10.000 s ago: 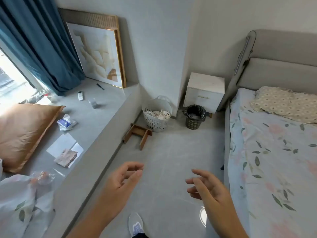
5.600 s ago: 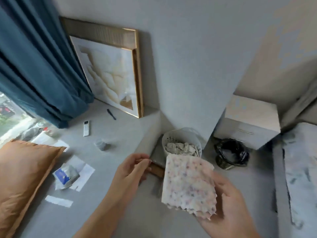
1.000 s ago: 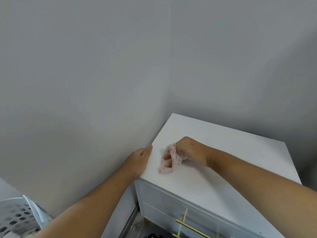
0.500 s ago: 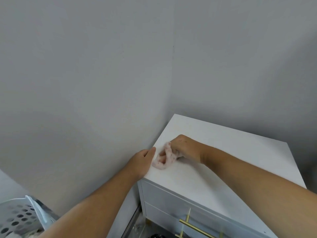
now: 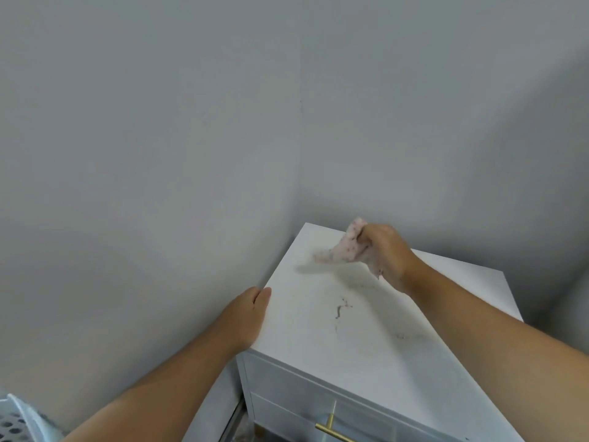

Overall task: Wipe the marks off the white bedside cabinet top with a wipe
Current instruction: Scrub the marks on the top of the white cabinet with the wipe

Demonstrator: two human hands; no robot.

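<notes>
While our right hand [image 5: 384, 250] is bunched tight around the crumpled white wipe with small reddish speckles [image 5: 345, 247] near the far left corner of the white bedside cabinet top [image 5: 366, 346], we judge the job only partly done. Dark squiggly marks [image 5: 339, 309] sit plainly in the middle of the top, fainter grey smudges lie just short of the wipe and again nearer the front right, and none of these is under the cloth at this moment. The wipe's loose end trails on the surface toward the left, blurred, so we cannot say how flat it presses. Our left hand [image 5: 251, 309] holds nothing; its fingers lie together along the cabinet's left edge, beside the grey wall [image 5: 143, 186], seemingly steadying the piece. What seems left, then, is to bring the wipe back across the centre and the front right. Much is hard to read: the right side of the top lies under our right forearm, so any marks there are hidden; the white drawer front with its brass bar handle [image 5: 331, 430] is cut off at the bottom, and only a corner of a perforated white plastic basket [image 5: 19, 424] shows at the lower left.
</notes>
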